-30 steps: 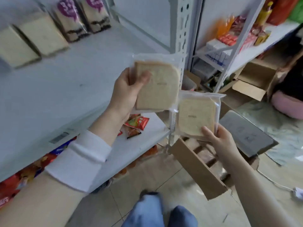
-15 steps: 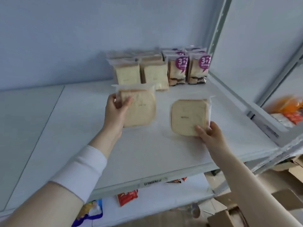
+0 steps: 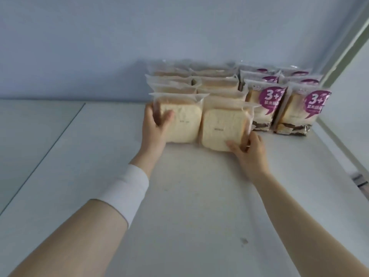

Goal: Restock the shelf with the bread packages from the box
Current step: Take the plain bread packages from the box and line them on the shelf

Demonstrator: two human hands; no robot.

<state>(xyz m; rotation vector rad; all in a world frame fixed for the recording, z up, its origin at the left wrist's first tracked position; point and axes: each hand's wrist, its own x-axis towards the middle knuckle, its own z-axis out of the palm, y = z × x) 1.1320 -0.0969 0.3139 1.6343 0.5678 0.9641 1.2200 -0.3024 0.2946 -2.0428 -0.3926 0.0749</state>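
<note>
Left grip: the left grip [image 3: 154, 124] holds the left bread package [image 3: 180, 124], thumb across its front and fingers round its left edge.
Right grip: the right grip [image 3: 250, 150] pinches the lower right corner of the right bread package [image 3: 221, 128], thumb on the front.
Where the bread is: both packages are on the shelf [image 3: 189, 196], at the near end of the two plain bread rows [image 3: 199, 82]. The left one is upright, the right one tilted. The box is not in view.
Step, as I judge it: seating both against their rows before letting go.
Risk, tipping: released while tilted, the right package could fall toward the near side.
Risk, squashing: the bread looks soft, so a hard pinch or shove would dent it or push the rows askew.
Risk, neighbour: the right knuckles are just beside the purple-labelled packs [image 3: 265, 104] and a sideways withdrawal could knock one.
Closed sides: the wall [image 3: 139, 37] at the far side; purple packs, then the upright post [image 3: 349, 47], on the right.
Open room: bare shelf to the near and left, so pulling straight back looks safest.
Near edge: not in view.
</note>
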